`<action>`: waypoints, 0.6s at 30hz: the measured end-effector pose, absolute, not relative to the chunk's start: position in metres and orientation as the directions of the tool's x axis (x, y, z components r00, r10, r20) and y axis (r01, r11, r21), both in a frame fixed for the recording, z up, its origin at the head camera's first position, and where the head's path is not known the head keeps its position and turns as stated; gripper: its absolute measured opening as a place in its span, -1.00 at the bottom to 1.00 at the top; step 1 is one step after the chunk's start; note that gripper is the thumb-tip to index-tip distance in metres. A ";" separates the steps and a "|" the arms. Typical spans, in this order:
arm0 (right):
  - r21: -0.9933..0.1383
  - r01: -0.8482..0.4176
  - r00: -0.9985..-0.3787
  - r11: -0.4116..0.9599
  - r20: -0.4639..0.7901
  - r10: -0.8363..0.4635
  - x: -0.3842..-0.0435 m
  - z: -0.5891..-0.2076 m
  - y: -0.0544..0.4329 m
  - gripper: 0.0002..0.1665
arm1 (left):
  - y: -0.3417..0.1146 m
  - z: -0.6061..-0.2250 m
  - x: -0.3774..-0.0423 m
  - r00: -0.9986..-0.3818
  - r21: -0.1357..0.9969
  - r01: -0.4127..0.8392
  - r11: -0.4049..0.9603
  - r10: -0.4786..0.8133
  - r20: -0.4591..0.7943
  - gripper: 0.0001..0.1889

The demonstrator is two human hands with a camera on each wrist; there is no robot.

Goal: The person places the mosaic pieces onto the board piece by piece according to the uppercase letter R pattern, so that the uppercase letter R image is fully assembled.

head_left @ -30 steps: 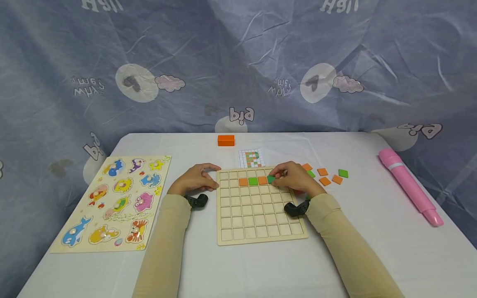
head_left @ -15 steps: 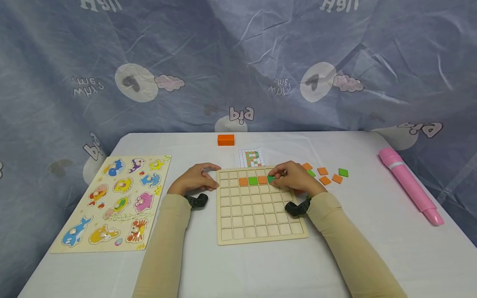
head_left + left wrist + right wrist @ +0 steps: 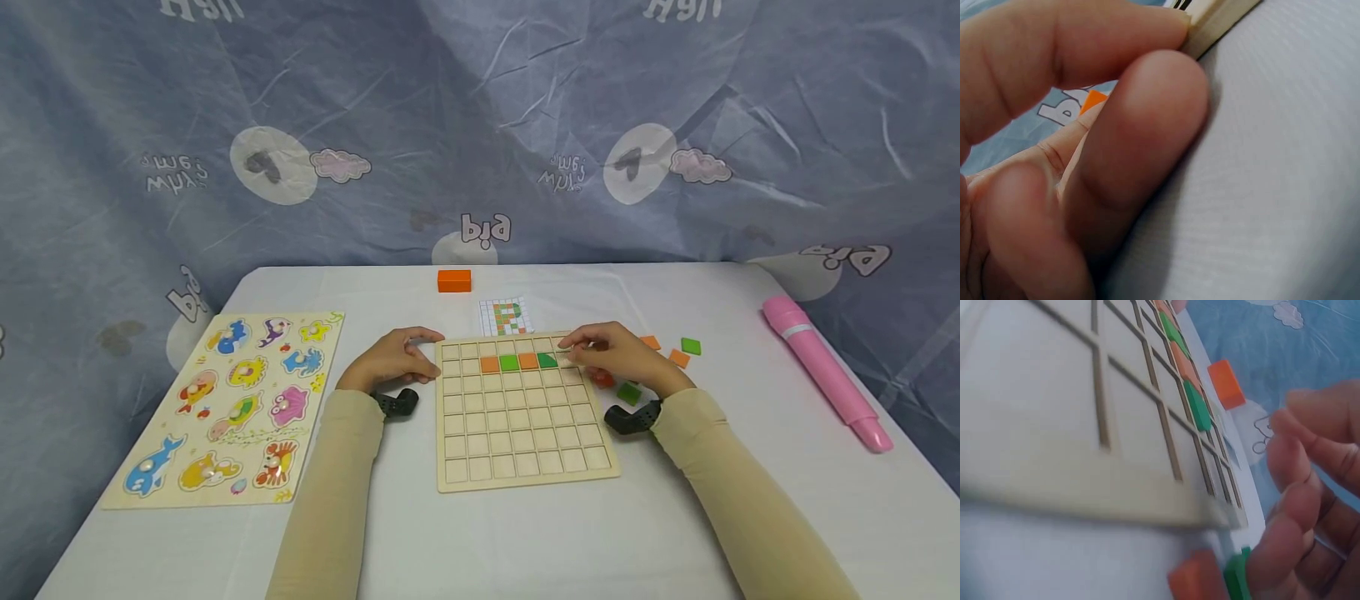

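Observation:
A wooden grid board [image 3: 527, 484] lies in the middle of the table. My left hand [image 3: 388, 360] rests at its upper left, fingertips touching the board's edge, as the left wrist view also shows. Along the second row sit an orange tile [image 3: 490, 364], a light green tile [image 3: 509, 362], another orange tile [image 3: 528, 361] and a dark green tile [image 3: 547, 361] with a slanted corner. My right hand [image 3: 622, 358] hovers over the board's right edge, fingers loosely bent and holding nothing. In the right wrist view, the dark green tile [image 3: 1197, 406] is apart from the fingers.
Loose orange tiles [image 3: 678, 358] and green tiles [image 3: 691, 346] lie around the right hand, some partly hidden. A pattern card [image 3: 506, 317] and an orange block [image 3: 454, 281] are behind the board. An animal puzzle [image 3: 225, 400] lies left, a pink stick [image 3: 825, 371] right.
My right hand has let go of the dark green tile, which stays in the second row, and has moved right. The left hand has kept its place.

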State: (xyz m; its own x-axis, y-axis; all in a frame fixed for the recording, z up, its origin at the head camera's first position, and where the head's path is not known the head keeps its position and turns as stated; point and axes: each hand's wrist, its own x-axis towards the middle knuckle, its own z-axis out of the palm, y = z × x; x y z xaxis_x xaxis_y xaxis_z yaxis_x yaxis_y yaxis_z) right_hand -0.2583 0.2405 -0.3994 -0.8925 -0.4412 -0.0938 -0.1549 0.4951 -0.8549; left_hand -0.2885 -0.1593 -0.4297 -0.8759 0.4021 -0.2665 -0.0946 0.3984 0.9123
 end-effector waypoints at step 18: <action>-0.882 -0.083 -0.930 0.465 -0.099 -0.353 -0.199 -0.403 0.342 -0.65 | -0.160 -0.430 -0.288 -0.867 0.922 -0.100 0.374 0.422 -0.265 -0.24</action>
State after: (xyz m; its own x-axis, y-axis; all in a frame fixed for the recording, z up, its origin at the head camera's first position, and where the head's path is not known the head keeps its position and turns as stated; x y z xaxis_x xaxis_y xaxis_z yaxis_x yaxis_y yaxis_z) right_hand -0.1994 0.3415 -0.4033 -0.9302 -0.3534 -0.0987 -0.0830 0.4648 -0.8815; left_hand -0.2879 -0.1604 -0.4298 -0.8671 0.4218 -0.2651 -0.0998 0.3743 0.9219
